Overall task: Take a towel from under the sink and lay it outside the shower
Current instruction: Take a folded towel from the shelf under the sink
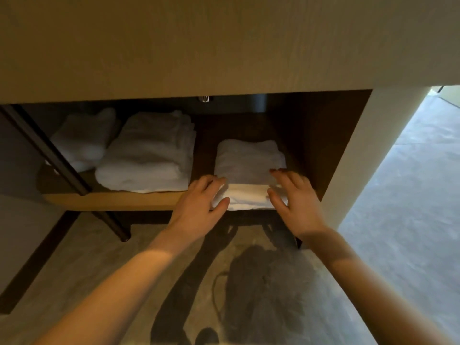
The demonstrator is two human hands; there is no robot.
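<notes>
A folded white towel (249,165) lies at the right end of the wooden shelf (114,199) under the vanity, its front edge jutting over the shelf's lip. My left hand (201,200) grips the towel's front left corner, fingers on top and thumb below. My right hand (293,195) grips the front right corner the same way.
A bigger stack of folded white towels (149,155) sits mid-shelf, and another white bundle (84,138) lies further left. A dark metal leg (62,165) slants down at the left. The cabinet's side wall (331,145) stands close on the right. Stone floor (398,232) lies below.
</notes>
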